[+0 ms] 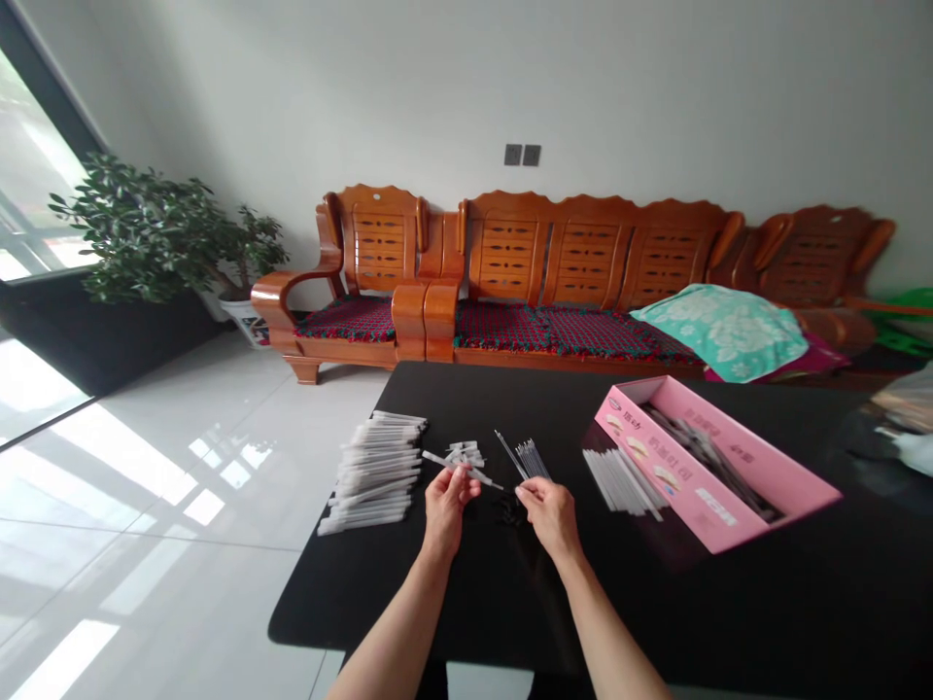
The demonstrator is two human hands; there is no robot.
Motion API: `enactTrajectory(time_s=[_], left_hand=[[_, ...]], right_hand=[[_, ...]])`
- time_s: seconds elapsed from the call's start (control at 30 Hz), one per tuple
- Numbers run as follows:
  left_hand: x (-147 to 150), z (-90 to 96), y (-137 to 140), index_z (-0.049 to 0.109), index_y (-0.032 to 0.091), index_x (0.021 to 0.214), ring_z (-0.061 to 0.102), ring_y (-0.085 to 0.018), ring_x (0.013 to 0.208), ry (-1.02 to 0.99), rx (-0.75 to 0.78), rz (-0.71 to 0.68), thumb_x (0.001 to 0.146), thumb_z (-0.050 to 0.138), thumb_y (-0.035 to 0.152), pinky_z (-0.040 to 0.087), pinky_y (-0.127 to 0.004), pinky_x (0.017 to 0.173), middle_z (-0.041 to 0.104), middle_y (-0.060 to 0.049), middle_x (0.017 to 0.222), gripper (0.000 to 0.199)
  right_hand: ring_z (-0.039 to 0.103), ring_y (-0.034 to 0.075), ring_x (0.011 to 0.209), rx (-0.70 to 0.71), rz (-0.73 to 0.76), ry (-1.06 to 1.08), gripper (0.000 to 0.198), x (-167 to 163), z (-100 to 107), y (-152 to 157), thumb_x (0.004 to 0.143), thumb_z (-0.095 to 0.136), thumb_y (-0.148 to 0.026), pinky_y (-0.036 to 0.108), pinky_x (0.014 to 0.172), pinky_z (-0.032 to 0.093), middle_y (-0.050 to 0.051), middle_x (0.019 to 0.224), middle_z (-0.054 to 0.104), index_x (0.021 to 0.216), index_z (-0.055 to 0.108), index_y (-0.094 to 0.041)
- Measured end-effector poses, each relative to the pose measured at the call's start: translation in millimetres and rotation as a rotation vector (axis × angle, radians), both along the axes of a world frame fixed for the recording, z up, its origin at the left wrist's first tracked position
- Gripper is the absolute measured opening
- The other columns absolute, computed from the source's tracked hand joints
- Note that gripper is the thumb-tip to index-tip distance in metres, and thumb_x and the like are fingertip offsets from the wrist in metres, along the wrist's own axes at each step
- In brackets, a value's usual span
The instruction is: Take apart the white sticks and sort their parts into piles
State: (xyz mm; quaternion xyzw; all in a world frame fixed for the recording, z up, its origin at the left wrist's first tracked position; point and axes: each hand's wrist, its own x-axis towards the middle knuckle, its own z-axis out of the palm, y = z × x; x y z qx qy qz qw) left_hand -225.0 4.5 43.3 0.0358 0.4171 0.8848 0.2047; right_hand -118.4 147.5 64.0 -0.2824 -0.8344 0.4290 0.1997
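My left hand (446, 506) pinches a whitish translucent pen barrel (477, 474), tilted with its narrow end toward my right hand. My right hand (548, 513) is closed in a pinch on a slim grey pen refill (508, 453) that slants up and left from the fingertips. Several more refills (535, 459) lie fanned out just beyond that hand. Behind my left fingers is a small heap of short white pieces (465, 453). Small black parts (513, 509) lie between the hands, too blurred to name. To the left, many white barrels (375, 472) lie stacked in a row.
A pink open box (718, 467) holding dark grey sticks stands on the black table (656, 603) at right. White sticks (623, 482) lie against its left side. Plastic bags (908, 418) sit at the right edge. A wooden sofa (583, 253) stands behind the table.
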Motion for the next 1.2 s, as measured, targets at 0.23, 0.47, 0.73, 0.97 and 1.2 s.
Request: enactTrajectory(time_s=[0.23,0.47,0.73,0.97,1.2], left_hand=[[-0.8,-2.9,2.2,0.071,0.010,0.091,0.063,-0.010,0.059,0.008,-0.023,-0.007,0.071,0.079,0.040,0.052,-0.020,0.062,0.068,-0.004,0.071,0.037],[2.4,0.2,0.9,0.071,0.010,0.092,0.064,-0.012,0.061,0.052,-0.068,-0.040,0.072,0.079,0.041,0.053,-0.023,0.062,0.068,-0.005,0.071,0.038],[-0.4,-3.7,1.1,0.070,0.010,0.091,0.064,-0.011,0.063,0.007,-0.007,0.024,0.071,0.080,0.039,0.053,-0.023,0.064,0.067,-0.004,0.075,0.037],[0.1,-4.3,2.2,0.070,0.011,0.092,0.063,-0.012,0.065,0.040,-0.045,0.003,0.073,0.078,0.040,0.053,-0.024,0.065,0.068,-0.004,0.076,0.036],[5.2,-0.1,2.1,0.070,0.011,0.092,0.063,-0.013,0.061,0.134,-0.136,-0.101,0.075,0.076,0.041,0.052,-0.024,0.061,0.067,-0.004,0.070,0.034]], right_hand=[[0.065,0.020,0.072,0.216,-0.026,-0.194,0.020,-0.9,-1.0,-11.3,0.082,0.059,-0.036,0.027,0.063,0.041,0.005,0.076,0.072,0.087,0.074,-0.024],[0.061,0.019,0.066,0.116,0.199,0.063,0.033,-5.8,8.1,-18.6,0.091,0.048,-0.043,0.027,0.061,0.041,0.006,0.073,0.069,0.083,0.071,-0.022],[0.048,0.015,0.048,-0.056,0.074,0.078,0.032,39.1,6.1,24.5,0.084,0.055,-0.046,0.025,0.049,0.035,0.000,0.053,0.054,0.075,0.067,-0.019],[0.061,0.022,0.063,0.147,-0.339,0.065,0.035,53.8,-11.2,48.5,0.084,0.050,-0.046,0.029,0.060,0.040,0.009,0.068,0.069,0.080,0.070,-0.017],[0.059,0.020,0.060,0.408,-0.471,-0.184,0.030,30.1,-22.5,37.8,0.090,0.047,-0.035,0.029,0.053,0.027,0.011,0.072,0.071,0.088,0.073,-0.021]])
